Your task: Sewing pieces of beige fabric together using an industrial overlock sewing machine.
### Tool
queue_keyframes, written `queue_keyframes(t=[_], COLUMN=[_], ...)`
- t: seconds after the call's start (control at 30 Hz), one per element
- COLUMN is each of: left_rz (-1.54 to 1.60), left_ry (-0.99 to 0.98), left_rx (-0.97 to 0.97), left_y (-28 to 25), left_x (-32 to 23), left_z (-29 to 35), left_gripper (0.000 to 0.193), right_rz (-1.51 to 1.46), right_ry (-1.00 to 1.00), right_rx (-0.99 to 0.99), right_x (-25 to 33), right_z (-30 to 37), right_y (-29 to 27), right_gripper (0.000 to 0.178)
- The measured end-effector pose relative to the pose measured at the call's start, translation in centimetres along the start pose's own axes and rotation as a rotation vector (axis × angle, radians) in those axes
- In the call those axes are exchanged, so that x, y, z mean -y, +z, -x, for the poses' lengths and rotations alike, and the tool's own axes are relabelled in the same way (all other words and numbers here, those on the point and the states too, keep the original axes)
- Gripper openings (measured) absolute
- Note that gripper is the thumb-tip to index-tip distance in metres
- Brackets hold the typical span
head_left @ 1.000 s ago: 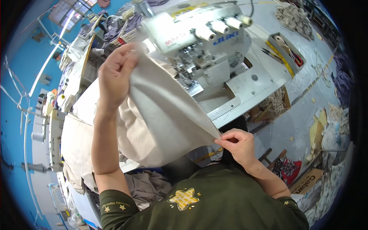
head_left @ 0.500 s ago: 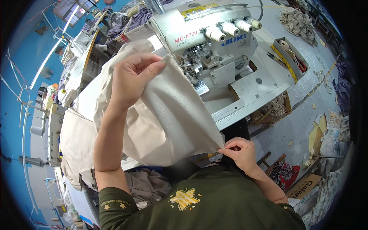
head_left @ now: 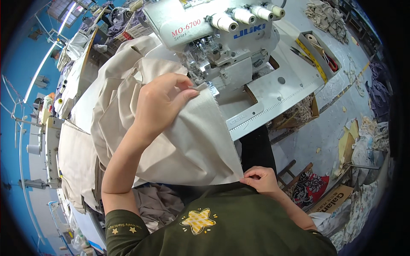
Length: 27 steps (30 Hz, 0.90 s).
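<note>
wall (head_left: 17,53) blue above, white below, left | window (head_left: 56,12) gridded, far left | tube light (head_left: 40,71) lit, slanting, left | counter (head_left: 88,52) piled with cloth (head_left: 77,46), far left | floor (head_left: 291,149) pale grey, right, with yellow line (head_left: 366,66), beige heap (head_left: 326,20) far right | wooden frame (head_left: 307,165), near right

Has the fabric panel (head_left: 209,138) between left hand (head_left: 161,102) and right hand (head_left: 261,180), the overlock sewing machine (head_left: 226,64) just beyond the left grip. Has layered fabric pieces (head_left: 77,155) left of both grips, a thread-scrap carton (head_left: 314,109) beyond the right grip, partly beneath the sewing table (head_left: 294,84), and an open tray (head_left: 304,36) farther off, at that table's right end.
</note>
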<state>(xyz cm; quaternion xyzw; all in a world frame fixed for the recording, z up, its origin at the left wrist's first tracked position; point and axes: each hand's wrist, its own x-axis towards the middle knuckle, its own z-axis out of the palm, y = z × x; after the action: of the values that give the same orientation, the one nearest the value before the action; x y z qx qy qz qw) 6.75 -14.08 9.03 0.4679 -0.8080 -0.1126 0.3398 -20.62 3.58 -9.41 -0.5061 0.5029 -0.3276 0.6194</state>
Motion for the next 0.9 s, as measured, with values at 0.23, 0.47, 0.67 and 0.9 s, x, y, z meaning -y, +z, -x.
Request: queue_keyframes(t=[0.23, 0.47, 0.67, 0.9], left_rz=[-0.081, -0.187, -0.088, -0.131], left_ry=[0.08, 0.13, 0.084, 0.102], left_rx=[0.032, 0.111, 0.07, 0.022], left_y=[0.3, -0.1, -0.1, 0.3], left_x=[0.2, -0.1, 0.4, 0.9], left_z=[0.1, 0.0, -0.7, -0.4], left_gripper=[0.009, 0.011, 0.007, 0.008], right_rz=[0.004, -0.003, 0.005, -0.011], right_ry=[-0.137, -0.171, -0.192, -0.258], right_rx=[0.057, 0.106, 0.094, 0.049], right_x=[-0.2, -0.7, -0.3, -0.3], right_z=[0.2, -0.1, -0.7, -0.8], right_y=[-0.7, -1.3, -1.3, -0.8], right_gripper=[0.014, 0.011, 0.011, 0.011])
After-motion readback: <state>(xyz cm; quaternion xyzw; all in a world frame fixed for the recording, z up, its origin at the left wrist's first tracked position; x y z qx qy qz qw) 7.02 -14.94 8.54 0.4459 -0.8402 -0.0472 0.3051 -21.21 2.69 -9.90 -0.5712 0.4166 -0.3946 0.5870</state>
